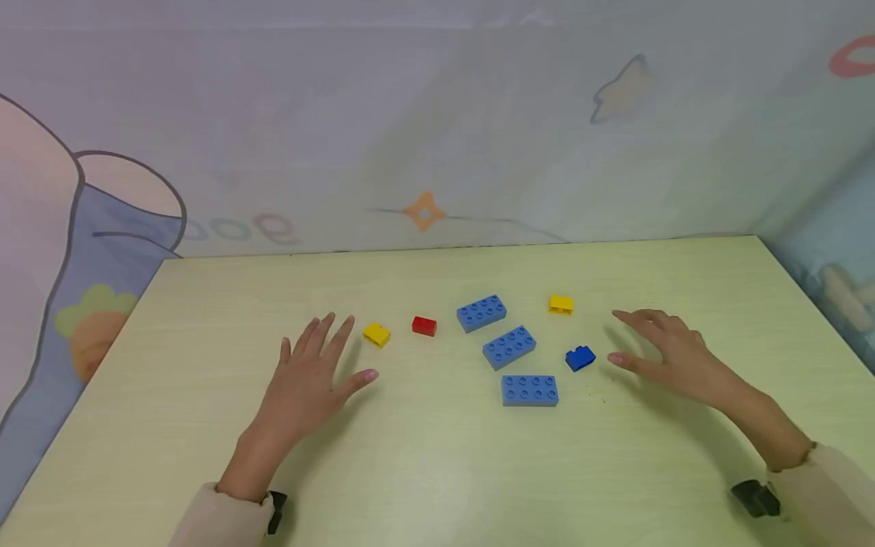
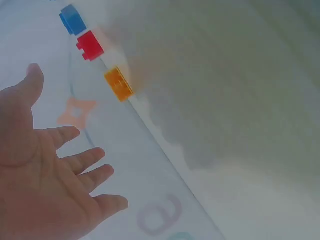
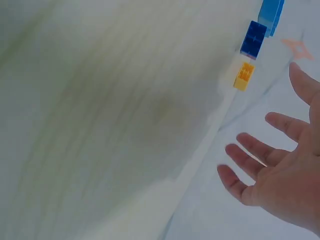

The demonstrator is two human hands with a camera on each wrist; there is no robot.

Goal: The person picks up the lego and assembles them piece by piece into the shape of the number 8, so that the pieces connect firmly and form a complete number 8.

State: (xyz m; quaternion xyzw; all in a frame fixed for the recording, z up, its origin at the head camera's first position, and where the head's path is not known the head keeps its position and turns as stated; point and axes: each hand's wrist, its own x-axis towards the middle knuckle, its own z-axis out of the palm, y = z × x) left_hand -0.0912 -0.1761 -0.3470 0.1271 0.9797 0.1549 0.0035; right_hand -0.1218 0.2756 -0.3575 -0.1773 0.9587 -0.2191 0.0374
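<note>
My left hand (image 1: pixel 305 387) hovers over the left part of the table with fingers spread, holding nothing. Nearest to it lies a yellow toy brick (image 1: pixel 377 335), with a small red brick (image 1: pixel 424 327) just right of that. On the other side, my right hand (image 1: pixel 673 355) is held above the table, fingers apart and nothing in them. A dark blue brick (image 1: pixel 580 358) is close to its thumb, and a second yellow brick (image 1: pixel 560 305) lies farther back. Between the hands are three larger light blue bricks, one at the back (image 1: pixel 481 313), one in the middle (image 1: pixel 509 348) and one in front (image 1: pixel 529 390).
The pale wooden table (image 1: pixel 424 471) ends at the back against a light cloth backdrop (image 1: pixel 383 114) printed with cartoon shapes. Dark straps show at both sleeve cuffs, such as the right one (image 1: pixel 756 498).
</note>
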